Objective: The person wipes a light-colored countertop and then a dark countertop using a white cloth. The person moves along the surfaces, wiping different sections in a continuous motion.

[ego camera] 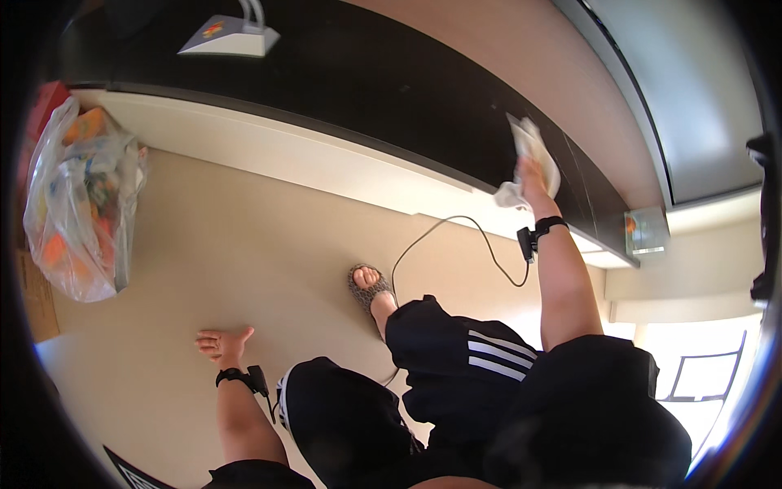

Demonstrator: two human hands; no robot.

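Note:
My right hand (533,177) is closed around a white cloth (537,143), pressed to the right part of a long black cabinet top (366,98). Motion blurs the cloth, and its folds hide some of the fingers. Off to the left, my left hand (223,345) hangs in the air above the beige floor (244,244), fingers apart and nothing in it. Each wrist wears a black strap with a small device; a thin cable (464,219) loops from the right one.
A grey-white wedge-shaped device (232,36) stands on the cabinet top at the upper left. A clear box (646,233) sits by its right end. At the left, a filled plastic bag (85,202) rests beside a cardboard box (38,299). A television-like dark panel (690,91) is above right.

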